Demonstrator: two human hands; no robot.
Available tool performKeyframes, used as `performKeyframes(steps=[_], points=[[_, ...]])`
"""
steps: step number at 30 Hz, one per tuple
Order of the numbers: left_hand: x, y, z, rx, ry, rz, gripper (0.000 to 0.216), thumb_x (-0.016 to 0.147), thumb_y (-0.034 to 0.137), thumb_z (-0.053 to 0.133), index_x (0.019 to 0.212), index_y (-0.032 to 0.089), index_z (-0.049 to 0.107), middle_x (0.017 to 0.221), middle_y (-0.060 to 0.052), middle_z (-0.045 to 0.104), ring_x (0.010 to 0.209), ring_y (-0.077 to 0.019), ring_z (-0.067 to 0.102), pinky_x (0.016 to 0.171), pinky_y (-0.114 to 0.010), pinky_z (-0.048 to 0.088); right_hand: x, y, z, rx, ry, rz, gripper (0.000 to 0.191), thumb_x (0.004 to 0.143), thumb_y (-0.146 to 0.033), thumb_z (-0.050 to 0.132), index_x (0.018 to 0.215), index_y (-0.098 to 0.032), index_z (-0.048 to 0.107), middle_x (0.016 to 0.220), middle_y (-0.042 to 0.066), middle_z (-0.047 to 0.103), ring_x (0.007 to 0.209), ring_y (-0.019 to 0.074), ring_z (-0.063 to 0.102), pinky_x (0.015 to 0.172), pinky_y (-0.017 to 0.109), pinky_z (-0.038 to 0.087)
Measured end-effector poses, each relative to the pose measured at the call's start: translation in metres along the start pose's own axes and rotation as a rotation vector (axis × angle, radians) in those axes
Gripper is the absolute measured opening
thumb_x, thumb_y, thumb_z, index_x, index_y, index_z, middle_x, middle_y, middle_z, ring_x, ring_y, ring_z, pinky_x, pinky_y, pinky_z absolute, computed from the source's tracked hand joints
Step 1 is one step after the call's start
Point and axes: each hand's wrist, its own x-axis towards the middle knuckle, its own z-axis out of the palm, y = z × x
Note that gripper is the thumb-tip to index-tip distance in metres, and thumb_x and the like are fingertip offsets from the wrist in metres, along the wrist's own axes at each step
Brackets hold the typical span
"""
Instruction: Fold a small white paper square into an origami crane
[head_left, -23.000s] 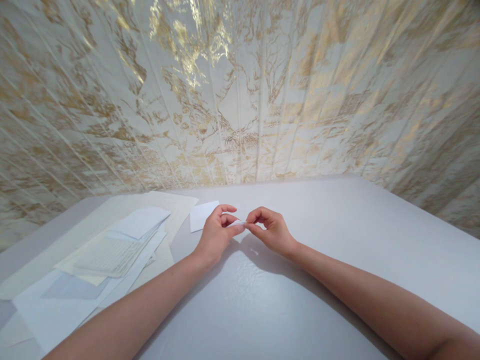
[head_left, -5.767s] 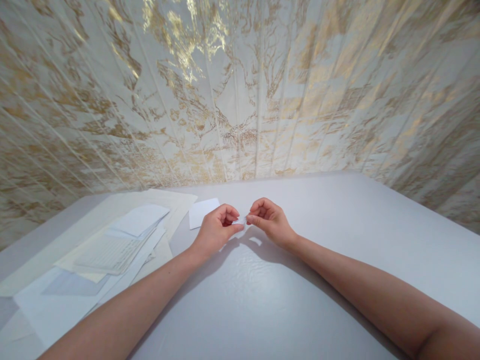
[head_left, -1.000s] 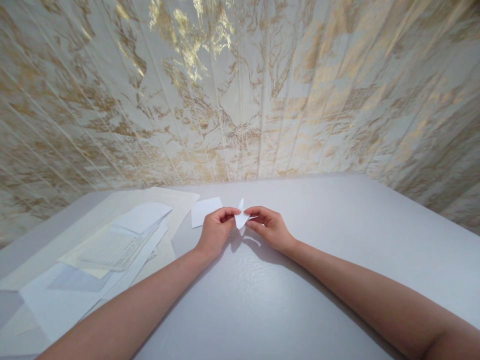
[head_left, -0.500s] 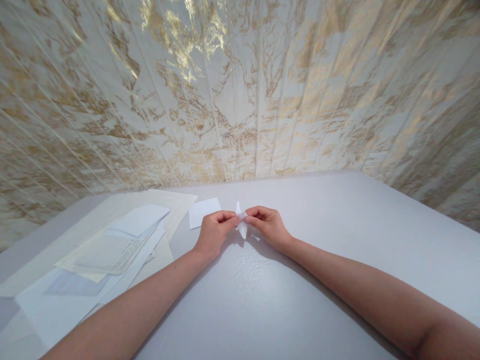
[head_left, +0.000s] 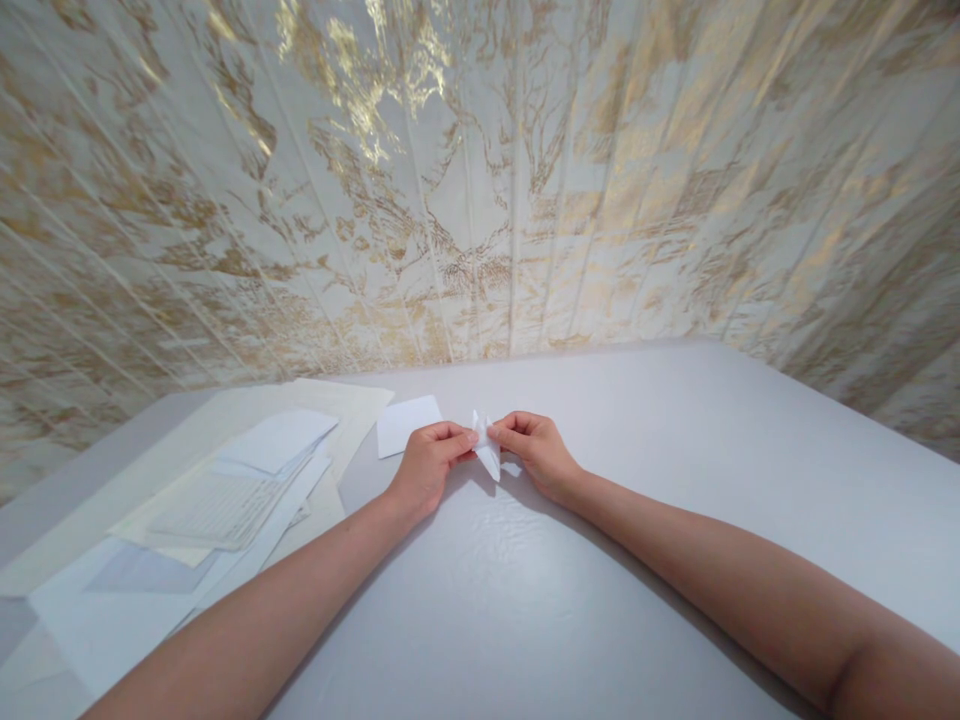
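One folded paper (head_left: 488, 458) | pinched between left fingers (head_left: 461, 442) and right fingers (head_left: 511, 438)

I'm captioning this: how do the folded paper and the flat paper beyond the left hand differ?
The folded paper has sharp points; the flat paper has straight edges. The left hand and right hand pinch the folded paper; the flat paper lies on the table. Both are white.
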Motion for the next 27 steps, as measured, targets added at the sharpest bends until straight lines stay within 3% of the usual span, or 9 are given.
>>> performKeyframes(steps=[14,23,27], points=[[0.001,-0.005,0.003,0.067,0.045,0.038,0.02,0.052,0.018,0.07,0.043,0.013,0.052,0.053,0.0,0.058,0.054,-0.01,0.051,0.06,-0.026,0.039,0.002,0.004,0.002,0.021,0.028,0.002,0.021,0.052,-0.023,0.071,0.05,-0.015,0.052,0.05,-0.004,0.053,0.046,0.0066,0.043,0.048,0.022,0.031],[0.002,-0.01,-0.002,0.249,0.047,0.184,0.019,0.058,0.021,0.067,0.051,0.014,0.052,0.067,-0.001,0.061,0.059,-0.0101,0.052,0.059,-0.024,0.039,0.002,0.001,0.002,0.061,-0.013,0.04,0.025,0.053,-0.024,0.073,0.053,-0.015,0.05,0.047,-0.005,0.052,0.045,0.0063,0.043,0.048,0.022,0.033],[-0.001,-0.006,0.001,0.191,0.049,0.176,0.019,0.055,0.019,0.069,0.061,0.015,0.051,0.06,0.003,0.056,0.054,-0.0078,0.049,0.054,-0.02,0.037,0.001,0.001,0.002,0.079,-0.032,0.035,0.026,0.051,-0.024,0.074,0.061,-0.016,0.051,0.05,-0.006,0.053,0.045,0.0071,0.046,0.048,0.022,0.035]])
